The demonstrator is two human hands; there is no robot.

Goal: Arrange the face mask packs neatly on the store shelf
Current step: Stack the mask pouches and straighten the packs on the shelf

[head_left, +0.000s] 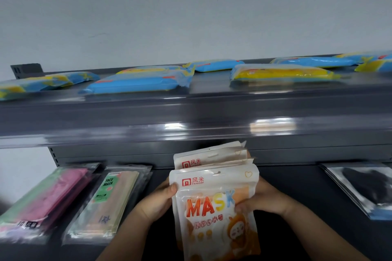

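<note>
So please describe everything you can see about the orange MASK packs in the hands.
The orange MASK packs are a fanned stack of glossy white-and-orange plastic pouches, held upright above the dark lower shelf. The front one shows colourful "MASK" lettering, a red logo, a hang slot and a cartoon figure. The left hand has a grip on the left edge, the right hand on the right.

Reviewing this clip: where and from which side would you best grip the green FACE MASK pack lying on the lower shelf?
Grip the FACE MASK pack by its near end, coming from the front: it lies flat, long axis running front to back, and a pink pack crowds its left side.
</note>
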